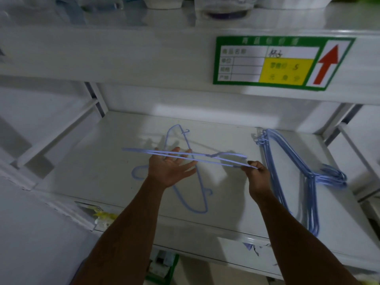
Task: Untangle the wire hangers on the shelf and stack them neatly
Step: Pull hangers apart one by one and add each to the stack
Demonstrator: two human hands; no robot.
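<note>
A light-blue wire hanger (205, 156) is held level above the white shelf (102, 165). My right hand (258, 177) pinches its right end between thumb and fingers. My left hand (170, 169) is open, palm up, under the hanger's left half, fingers spread and touching the wires. Under the hands lie two or three loose blue hangers (197, 198), one reaching to the back, with a hook showing at the left. At the right of the shelf a stack of blue hangers (292, 169) lies aligned, hooks pointing right.
The upper shelf's front edge carries a green and yellow price label (283, 62) with a red arrow. Glass and white bowls stand on that upper shelf. White shelf uprights (96, 99) flank the bay. Packaged goods show below the shelf's front edge.
</note>
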